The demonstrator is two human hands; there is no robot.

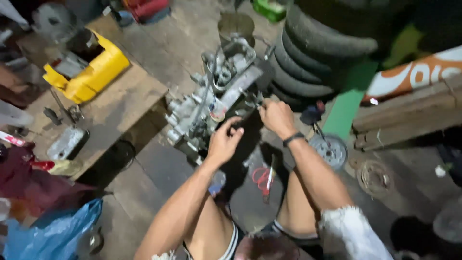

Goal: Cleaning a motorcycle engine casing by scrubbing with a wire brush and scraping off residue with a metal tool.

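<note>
While both hands work at the grey engine block [216,103] on the floor, the left hand [224,142] curls its fingers against its near side and the right hand [275,117] pinches a small part at its right edge, too blurred to identify. Red-handled pliers [263,178] lie between the knees. Stacked tyres [313,58] stand behind; a yellow container [91,72] sits on the wooden bench [125,103].
</note>
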